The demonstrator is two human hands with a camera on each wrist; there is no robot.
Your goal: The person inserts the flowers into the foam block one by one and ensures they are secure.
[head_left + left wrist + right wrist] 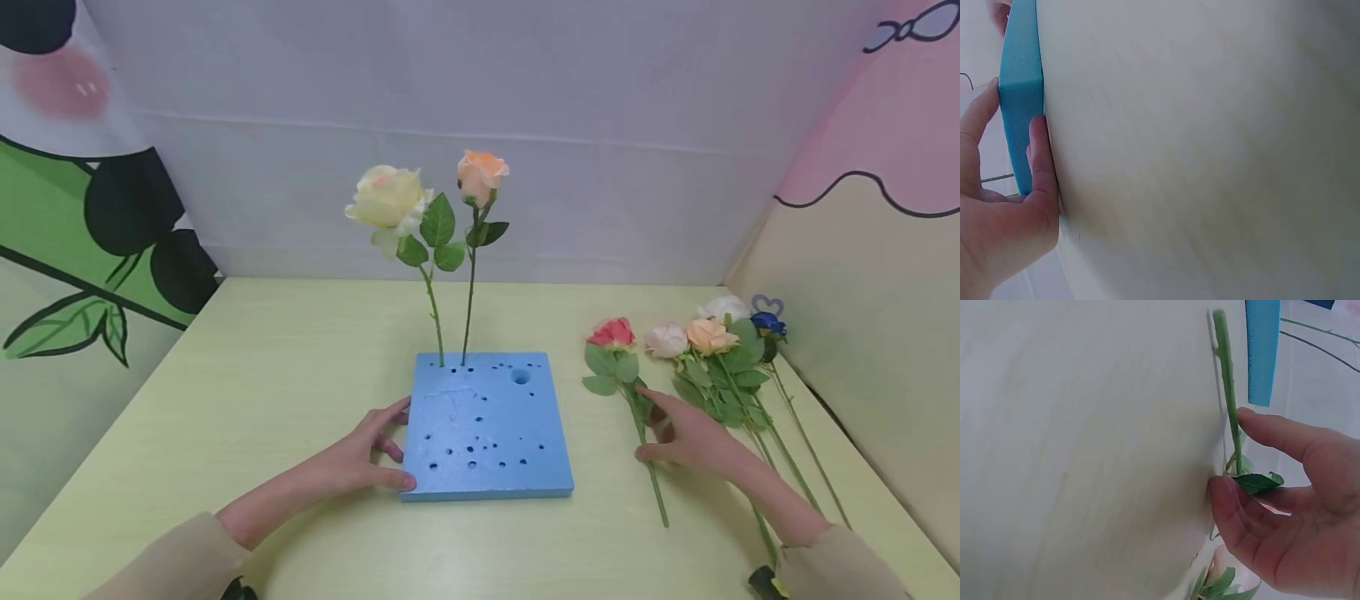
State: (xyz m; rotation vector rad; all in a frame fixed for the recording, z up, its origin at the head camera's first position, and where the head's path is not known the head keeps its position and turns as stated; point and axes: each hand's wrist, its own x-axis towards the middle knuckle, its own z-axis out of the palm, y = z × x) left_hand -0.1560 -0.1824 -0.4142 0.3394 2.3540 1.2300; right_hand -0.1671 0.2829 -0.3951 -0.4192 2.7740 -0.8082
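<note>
A blue foam block (pixel 487 429) with several holes in its top lies on the table. In its back edge stand a cream rose (pixel 386 200) and a peach rose (pixel 482 177). My left hand (pixel 375 450) rests against the block's left side, thumb at the near corner, fingers spread along the side. To the right of the block lies a red rose (pixel 612 333), its stem close over the table. My right hand (pixel 686 429) holds it by the leafy stem (pixel 1227 381); the thumb touches the stem and the curled fingertips are by a leaf (pixel 1259 482).
At the right lie more artificial flowers: a pale pink rose (pixel 666 341), a peach-orange rose (pixel 711 336), a white flower (pixel 723 307) and a blue flower (pixel 768 323). Behind the table (pixel 300 333) hangs a pale cloth (pixel 600 200). A dark object (pixel 765 582) lies by the right sleeve.
</note>
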